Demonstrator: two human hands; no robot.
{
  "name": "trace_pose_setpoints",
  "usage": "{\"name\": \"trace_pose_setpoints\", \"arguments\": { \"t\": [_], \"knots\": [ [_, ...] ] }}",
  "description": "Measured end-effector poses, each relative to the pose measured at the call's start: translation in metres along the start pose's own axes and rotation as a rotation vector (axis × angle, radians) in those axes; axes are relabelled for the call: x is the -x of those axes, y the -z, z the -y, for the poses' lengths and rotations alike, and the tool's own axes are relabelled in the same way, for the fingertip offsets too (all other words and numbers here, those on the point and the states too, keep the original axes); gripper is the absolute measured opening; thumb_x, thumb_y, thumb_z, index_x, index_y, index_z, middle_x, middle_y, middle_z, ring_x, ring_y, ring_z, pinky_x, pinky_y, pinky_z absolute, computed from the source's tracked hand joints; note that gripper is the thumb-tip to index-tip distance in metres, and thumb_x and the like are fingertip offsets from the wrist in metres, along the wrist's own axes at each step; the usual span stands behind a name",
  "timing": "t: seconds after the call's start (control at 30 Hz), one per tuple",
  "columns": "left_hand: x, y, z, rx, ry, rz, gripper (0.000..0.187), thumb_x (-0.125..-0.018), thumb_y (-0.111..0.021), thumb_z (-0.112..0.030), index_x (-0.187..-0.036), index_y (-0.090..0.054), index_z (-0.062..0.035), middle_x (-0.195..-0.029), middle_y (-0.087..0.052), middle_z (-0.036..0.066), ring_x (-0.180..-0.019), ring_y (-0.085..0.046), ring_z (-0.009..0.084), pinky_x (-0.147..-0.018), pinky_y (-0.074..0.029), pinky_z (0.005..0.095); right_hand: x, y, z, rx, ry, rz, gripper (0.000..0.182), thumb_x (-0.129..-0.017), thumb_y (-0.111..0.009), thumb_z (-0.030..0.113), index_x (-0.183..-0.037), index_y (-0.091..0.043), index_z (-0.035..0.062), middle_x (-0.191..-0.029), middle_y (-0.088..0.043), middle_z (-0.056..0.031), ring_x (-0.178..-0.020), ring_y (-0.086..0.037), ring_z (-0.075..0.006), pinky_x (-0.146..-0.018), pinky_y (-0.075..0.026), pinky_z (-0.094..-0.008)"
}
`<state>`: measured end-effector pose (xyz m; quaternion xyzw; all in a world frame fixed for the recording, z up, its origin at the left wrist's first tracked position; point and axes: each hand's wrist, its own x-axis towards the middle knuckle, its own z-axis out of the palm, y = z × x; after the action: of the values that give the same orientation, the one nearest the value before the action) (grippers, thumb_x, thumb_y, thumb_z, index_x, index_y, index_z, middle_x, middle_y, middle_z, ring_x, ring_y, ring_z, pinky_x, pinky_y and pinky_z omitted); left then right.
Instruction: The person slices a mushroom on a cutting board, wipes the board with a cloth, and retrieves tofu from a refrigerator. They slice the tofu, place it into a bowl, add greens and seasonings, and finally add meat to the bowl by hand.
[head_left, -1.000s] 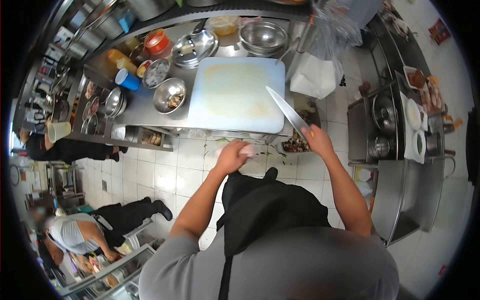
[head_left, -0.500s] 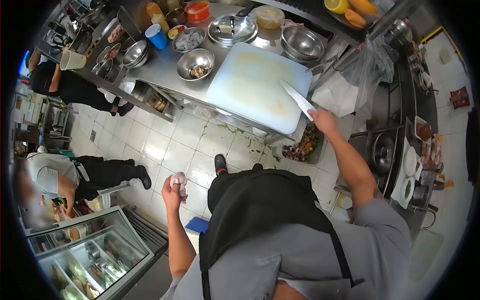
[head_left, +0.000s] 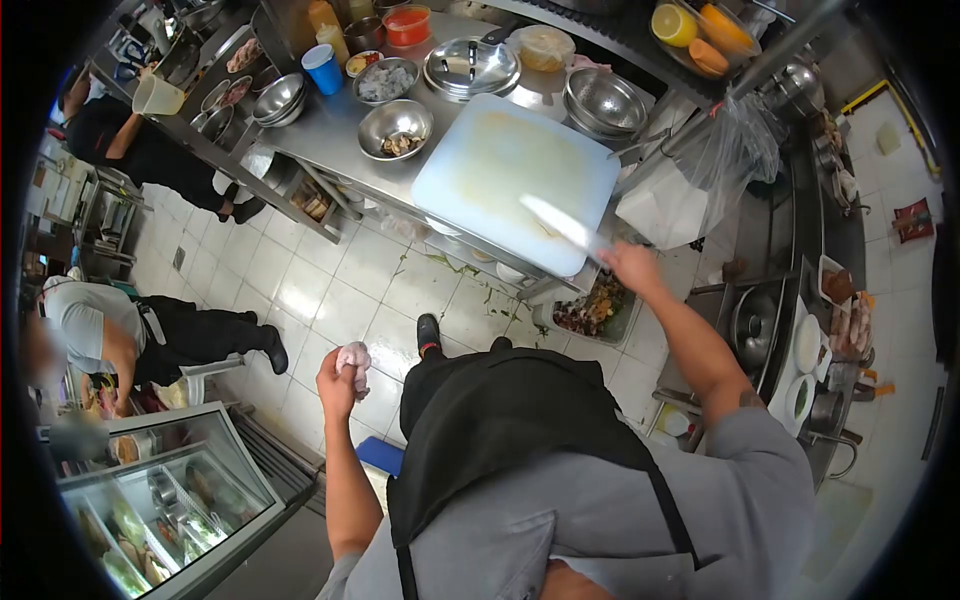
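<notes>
My right hand point(head_left: 632, 268) grips the handle of a knife point(head_left: 562, 222), its blade slightly blurred above the lower right part of a white cutting board point(head_left: 520, 170). Whether the blade touches the board I cannot tell. Out over the floor at the left, my left hand point(head_left: 338, 385) is closed on a crumpled pinkish-white cloth point(head_left: 352, 368). Beside the board's left edge stands a steel bowl point(head_left: 394, 130) with brown pieces in it. A bowl of translucent pieces point(head_left: 386, 80) sits behind that one.
Two co-workers point(head_left: 100, 325) point(head_left: 110, 135) are at the left. A glass-topped cold case point(head_left: 250, 500) is at lower left. Below the board is a scrap bin point(head_left: 600, 310). A plastic bag point(head_left: 735, 150) hangs at right; a stove point(head_left: 758, 320) stands below it.
The knife and my right hand have moved left and down, bringing the blade lower over the board. My left hand has shifted slightly left with the cloth. The view has shifted a little.
</notes>
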<state>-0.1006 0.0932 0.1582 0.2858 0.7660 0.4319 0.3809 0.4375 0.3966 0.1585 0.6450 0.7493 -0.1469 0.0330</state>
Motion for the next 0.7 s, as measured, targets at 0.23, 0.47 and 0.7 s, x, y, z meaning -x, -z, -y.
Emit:
{"name": "trace_pose_setpoints", "arguments": {
  "t": [0.23, 0.47, 0.7],
  "knots": [
    [0.028, 0.006, 0.01, -0.031, 0.001, -0.068, 0.037, -0.083, -0.054, -0.01, -0.117, -0.064, 0.0022, -0.09, -0.069, 0.007, -0.074, -0.063, 0.0132, -0.066, -0.052, 0.0272, 0.023, 0.006, 0.019, 0.057, 0.07, 0.095, 0.054, -0.096, -0.051, 0.056, -0.105, -0.065, 0.0047, -0.091, -0.069, -0.0238, -0.086, -0.066, -0.047, -0.078, -0.051, -0.055],
    [0.044, 0.007, 0.018, -0.049, 0.02, -0.088, 0.038, -0.082, -0.057, -0.009, -0.117, -0.065, 0.0028, -0.095, -0.071, 0.011, -0.08, -0.066, 0.017, -0.073, -0.054, 0.0301, -0.011, 0.003, 0.012, -0.015, 0.064, 0.02, 0.059, -0.096, -0.048, 0.059, -0.102, -0.066, 0.0034, -0.088, -0.069, -0.0249, -0.085, -0.067, -0.0445, -0.079, -0.052, -0.054],
    [0.057, 0.004, 0.017, 0.01, 0.016, -0.103, 0.039, -0.082, -0.056, -0.008, -0.118, -0.064, 0.0032, -0.096, -0.071, 0.012, -0.079, -0.066, 0.0167, -0.071, -0.055, 0.0301, -0.057, 0.025, 0.031, -0.083, 0.079, -0.076, 0.054, -0.096, -0.05, 0.053, -0.097, -0.068, 0.0017, -0.089, -0.069, -0.0249, -0.085, -0.066, -0.0442, -0.077, -0.051, -0.0537]
  ]
}}
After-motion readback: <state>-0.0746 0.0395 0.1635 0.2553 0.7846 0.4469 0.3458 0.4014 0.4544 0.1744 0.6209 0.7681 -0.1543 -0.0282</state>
